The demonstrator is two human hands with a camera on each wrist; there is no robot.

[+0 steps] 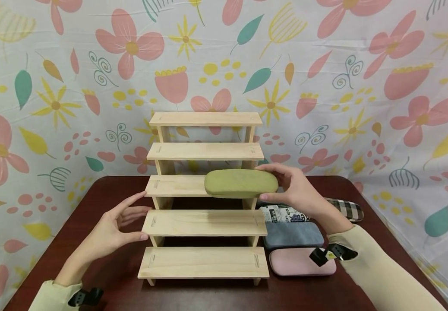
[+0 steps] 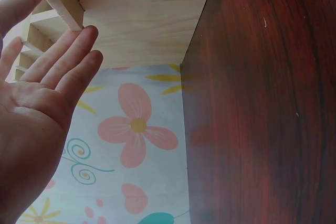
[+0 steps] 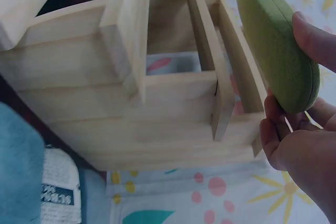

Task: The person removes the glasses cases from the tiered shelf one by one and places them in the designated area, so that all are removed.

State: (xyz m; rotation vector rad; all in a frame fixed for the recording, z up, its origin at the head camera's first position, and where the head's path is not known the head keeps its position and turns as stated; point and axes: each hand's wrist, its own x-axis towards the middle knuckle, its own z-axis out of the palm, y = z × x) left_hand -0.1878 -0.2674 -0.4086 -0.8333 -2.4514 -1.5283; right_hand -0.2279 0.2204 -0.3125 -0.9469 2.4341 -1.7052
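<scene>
A green oblong glasses case (image 1: 241,183) is held at its right end by my right hand (image 1: 295,192), thumb at the front and fingers behind. From the head view it covers the right part of the middle tier of a pale wooden stepped shelf (image 1: 204,223); I cannot tell whether it touches the wood. The right wrist view shows the case (image 3: 278,45) tilted, pinched between thumb and fingers. My left hand (image 1: 105,235) is at the shelf's left side, fingers extended and loosely spread. In the left wrist view its fingertips lie against a tier's edge.
Right of the shelf, a pink case (image 1: 299,262), a blue case (image 1: 294,235), a printed case (image 1: 284,214) and a black-and-white checked case (image 1: 346,209) lie on the dark red table (image 1: 119,276). A flowered cloth (image 1: 224,56) hangs behind.
</scene>
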